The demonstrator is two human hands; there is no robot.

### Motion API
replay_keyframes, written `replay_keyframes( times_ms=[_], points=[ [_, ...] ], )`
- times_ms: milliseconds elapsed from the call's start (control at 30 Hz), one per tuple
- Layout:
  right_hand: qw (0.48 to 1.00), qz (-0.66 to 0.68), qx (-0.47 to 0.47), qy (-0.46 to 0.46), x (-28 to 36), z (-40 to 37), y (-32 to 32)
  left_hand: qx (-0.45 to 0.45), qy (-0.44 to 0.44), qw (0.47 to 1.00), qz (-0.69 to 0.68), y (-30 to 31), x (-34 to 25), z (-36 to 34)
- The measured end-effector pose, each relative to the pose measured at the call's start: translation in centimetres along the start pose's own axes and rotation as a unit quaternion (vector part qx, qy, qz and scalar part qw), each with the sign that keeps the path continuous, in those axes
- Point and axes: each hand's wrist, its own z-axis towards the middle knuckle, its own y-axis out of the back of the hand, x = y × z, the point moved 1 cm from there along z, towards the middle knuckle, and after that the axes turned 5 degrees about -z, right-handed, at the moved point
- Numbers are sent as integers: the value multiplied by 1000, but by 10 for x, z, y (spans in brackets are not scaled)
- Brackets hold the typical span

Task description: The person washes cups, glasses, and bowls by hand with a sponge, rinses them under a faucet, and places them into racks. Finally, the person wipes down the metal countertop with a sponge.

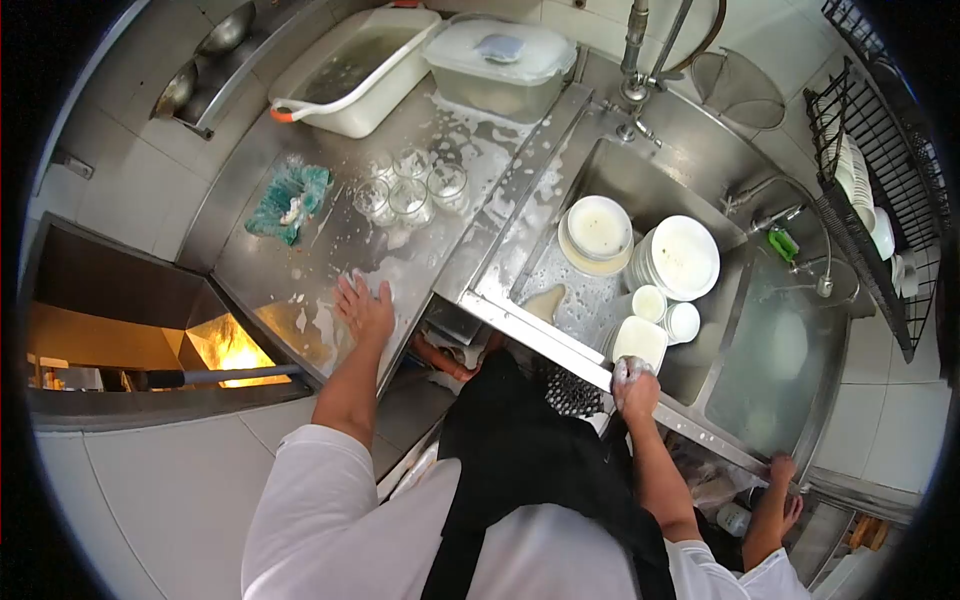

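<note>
Sink rim [545,343]: along near side of steel sink [668,190], directly in front of wearer. Right hand [636,388]: closed over sink rim, fingers curled, foam on knuckles. Left hand [365,310]: opened wide, fingers spread, nothing in grasp, back upward, at near part of wet counter [325,250]; exact palm contact not discernible. Inside sink, just beyond right hand: square white dish [640,343], small cups [649,303], stacked plates [685,258], stacked bowls [600,228]. In adjoining basin: cloudy water [765,350]. On counter, beyond left hand: clustered glasses [410,202], beside green scrubber [288,205]. At counter's back: white tub [350,115], lidded box [500,70]. At far right: wire rack [905,170] with white dishes. Near sink's right front corner: co-worker's hand [782,468].
</note>
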Motion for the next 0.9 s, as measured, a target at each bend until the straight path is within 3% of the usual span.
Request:
replay_keyframes(
  times_ms=[200,300,500,900],
  points=[
    [998,-6,-42,35,-2,2,-6,-6,-3,1000,-4,2,-1,-2],
    [1000,-6,20,-13,1,1,1,2,-2,1000,-13,2,0,-2],
    [999,-9,44,0,0,0,4,-28,-16,999,-35,9,2,-8],
    [999,24,32,-37,1,-5,5,-18,-16,999,-42,8,0,-7]
  ],
)
